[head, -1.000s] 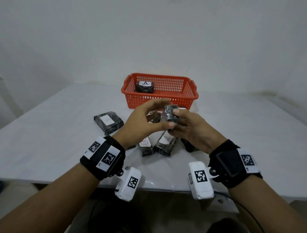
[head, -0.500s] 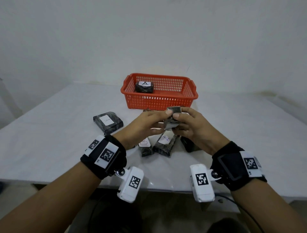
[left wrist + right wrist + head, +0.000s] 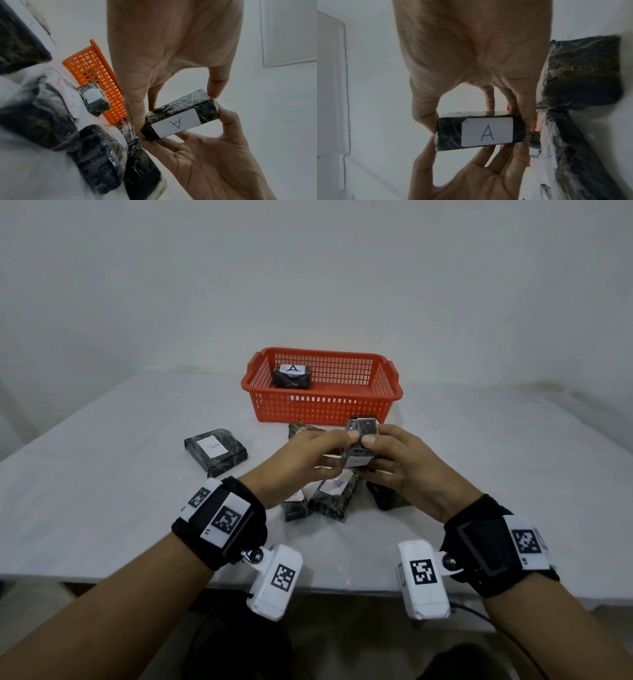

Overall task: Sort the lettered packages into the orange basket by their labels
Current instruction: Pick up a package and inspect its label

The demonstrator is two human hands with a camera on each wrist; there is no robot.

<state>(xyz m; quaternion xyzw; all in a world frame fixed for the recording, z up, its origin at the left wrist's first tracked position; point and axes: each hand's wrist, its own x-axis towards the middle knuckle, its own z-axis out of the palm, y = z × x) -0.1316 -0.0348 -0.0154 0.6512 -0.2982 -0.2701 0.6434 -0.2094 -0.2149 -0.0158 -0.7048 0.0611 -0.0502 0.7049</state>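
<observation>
One white table [image 3: 102, 474] fills the space under both hands, its top pale and smooth, with a plain white wall [image 3: 308, 268] rising behind it; the wrist views show a framed pale panel [image 3: 289, 33] on the wall.

Between the hands, raised off the table, is the held package [image 3: 360, 440], black and wrapped in clear film. The left hand [image 3: 308, 463] pinches it from its own side with thumb and fingertips, and the right hand [image 3: 407, 467] pinches the opposite side the same way, so both hands are grasping it together. In the wrist views its white label [image 3: 487, 132] faces the palms and carries a blue letter A.

Beyond the fingertips of both hands stands the orange basket [image 3: 322, 409], just past the held package, on the table. Inside it, toward the left hand's side, lies a black package with an A label [image 3: 292, 376].

Directly beneath the hands several more wrapped packages lie close together: a labelled package [image 3: 334, 494] under the gap between the palms, a narrower package [image 3: 295, 506] just beside it below the left hand, and a dark package [image 3: 385, 498] under the right hand. Another package end [image 3: 299, 429] shows just beyond the left hand's knuckles. Out past the left wrist, apart from the rest, a flat package with a faint label [image 3: 215, 451] lies on the table.
</observation>
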